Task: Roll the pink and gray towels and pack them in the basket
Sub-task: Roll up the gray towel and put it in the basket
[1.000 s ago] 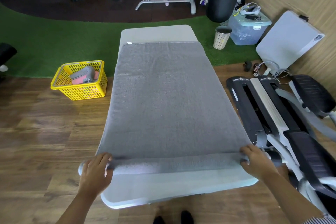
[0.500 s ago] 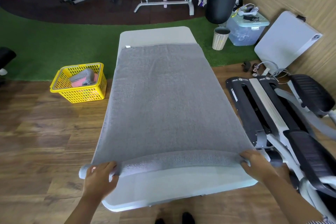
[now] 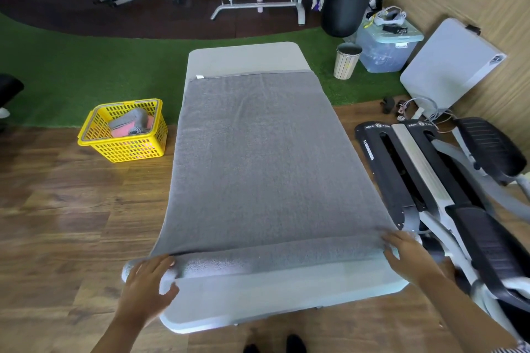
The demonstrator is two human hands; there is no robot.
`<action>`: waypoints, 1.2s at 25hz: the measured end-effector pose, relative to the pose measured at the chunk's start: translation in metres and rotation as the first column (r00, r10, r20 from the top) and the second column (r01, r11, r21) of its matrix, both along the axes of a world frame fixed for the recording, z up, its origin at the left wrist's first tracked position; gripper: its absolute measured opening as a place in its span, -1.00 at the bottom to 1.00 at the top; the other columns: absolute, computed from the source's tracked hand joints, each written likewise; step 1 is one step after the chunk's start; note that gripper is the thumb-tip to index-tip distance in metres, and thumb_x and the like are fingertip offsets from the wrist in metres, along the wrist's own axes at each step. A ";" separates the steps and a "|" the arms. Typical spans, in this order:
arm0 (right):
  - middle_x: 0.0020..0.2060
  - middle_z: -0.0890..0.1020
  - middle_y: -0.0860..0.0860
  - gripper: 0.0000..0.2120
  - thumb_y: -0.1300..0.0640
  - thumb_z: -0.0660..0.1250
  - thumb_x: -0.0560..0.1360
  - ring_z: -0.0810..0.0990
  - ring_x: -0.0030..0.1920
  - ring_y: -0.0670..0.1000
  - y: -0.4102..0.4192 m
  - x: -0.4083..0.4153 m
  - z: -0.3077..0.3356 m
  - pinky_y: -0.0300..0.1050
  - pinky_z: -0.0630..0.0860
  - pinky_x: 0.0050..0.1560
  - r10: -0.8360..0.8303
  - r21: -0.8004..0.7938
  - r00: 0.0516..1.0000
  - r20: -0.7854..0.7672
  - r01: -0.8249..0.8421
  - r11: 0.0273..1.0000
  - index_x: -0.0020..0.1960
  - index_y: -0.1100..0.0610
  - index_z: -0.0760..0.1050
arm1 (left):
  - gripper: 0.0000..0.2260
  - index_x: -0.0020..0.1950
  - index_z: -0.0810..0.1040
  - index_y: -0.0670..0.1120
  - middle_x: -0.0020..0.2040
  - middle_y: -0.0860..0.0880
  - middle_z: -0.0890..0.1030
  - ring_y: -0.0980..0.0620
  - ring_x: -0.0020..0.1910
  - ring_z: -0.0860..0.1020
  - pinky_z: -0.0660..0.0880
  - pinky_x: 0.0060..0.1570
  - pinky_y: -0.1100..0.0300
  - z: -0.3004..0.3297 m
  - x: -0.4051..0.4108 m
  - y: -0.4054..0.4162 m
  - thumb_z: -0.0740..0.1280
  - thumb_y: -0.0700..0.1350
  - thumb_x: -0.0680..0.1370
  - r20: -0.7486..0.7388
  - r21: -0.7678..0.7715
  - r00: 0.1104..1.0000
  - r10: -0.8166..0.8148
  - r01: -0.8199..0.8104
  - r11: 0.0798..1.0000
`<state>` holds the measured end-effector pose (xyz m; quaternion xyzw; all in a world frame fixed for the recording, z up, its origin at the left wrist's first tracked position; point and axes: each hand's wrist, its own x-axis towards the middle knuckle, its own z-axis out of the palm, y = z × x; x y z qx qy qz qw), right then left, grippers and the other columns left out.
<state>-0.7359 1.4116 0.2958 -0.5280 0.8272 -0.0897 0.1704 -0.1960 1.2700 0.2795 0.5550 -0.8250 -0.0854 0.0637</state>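
One gray towel [image 3: 266, 160] lies flat along a pale table [image 3: 246, 56], its near end turned into a short roll [image 3: 272, 258] that runs between the two hands. The left hand [image 3: 147, 285] lies on the roll's left end, fingers over the top and thumb at the near side, curled round it. The right hand [image 3: 408, 255] rests on the right end with fingers spread and bent over the cloth, holding it down. From the roll the rest of the towel stretches away from the hands, ending short of the table's far edge. One yellow basket [image 3: 126, 149] stands on the floor well ahead and to the left of the left hand; in it lie rolled towels [image 3: 130, 125], gray and pink, whose count cannot be told through the mesh. Just right of the right hand stands one black-and-silver exercise machine [image 3: 430, 180]. Far ahead of that hand are one ribbed bin [image 3: 347, 61] and one clear lidded box [image 3: 384, 49].
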 end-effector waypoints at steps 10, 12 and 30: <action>-0.07 0.62 0.06 -0.81 0.19 0.23 0.44 0.57 -0.04 0.12 -0.005 -0.004 0.005 -0.09 0.44 -0.03 0.076 0.272 0.997 -0.018 -0.068 0.960 -0.01 0.12 0.58 | -0.69 -0.09 0.58 0.05 -0.29 0.11 0.64 -0.02 -0.34 0.63 0.53 -0.18 -0.08 0.004 0.002 0.003 0.09 -0.03 0.33 0.030 -0.032 0.999 0.021 -0.020 0.999; -0.07 0.59 0.06 -0.82 0.20 0.22 0.43 0.55 -0.05 0.13 -0.010 -0.005 0.005 -0.07 0.45 -0.06 0.088 0.280 0.995 -0.052 -0.070 0.957 -0.02 0.12 0.55 | -0.70 -0.03 0.54 0.04 -0.14 0.06 0.66 0.00 -0.20 0.62 0.52 -0.14 -0.09 0.006 0.001 0.000 0.10 -0.05 0.35 0.011 -0.050 1.000 0.018 -0.017 0.999; -0.20 0.56 -0.04 -0.92 0.07 0.23 0.35 0.56 -0.08 0.10 -0.007 0.001 0.008 -0.08 0.49 -0.14 0.020 0.326 0.998 -0.056 -0.001 0.945 -0.17 -0.04 0.47 | -0.73 -0.18 0.58 0.02 -0.31 0.10 0.62 -0.01 -0.40 0.56 0.41 -0.19 -0.06 -0.006 -0.011 -0.003 0.09 -0.05 0.32 -0.001 -0.232 1.000 -0.031 0.030 0.972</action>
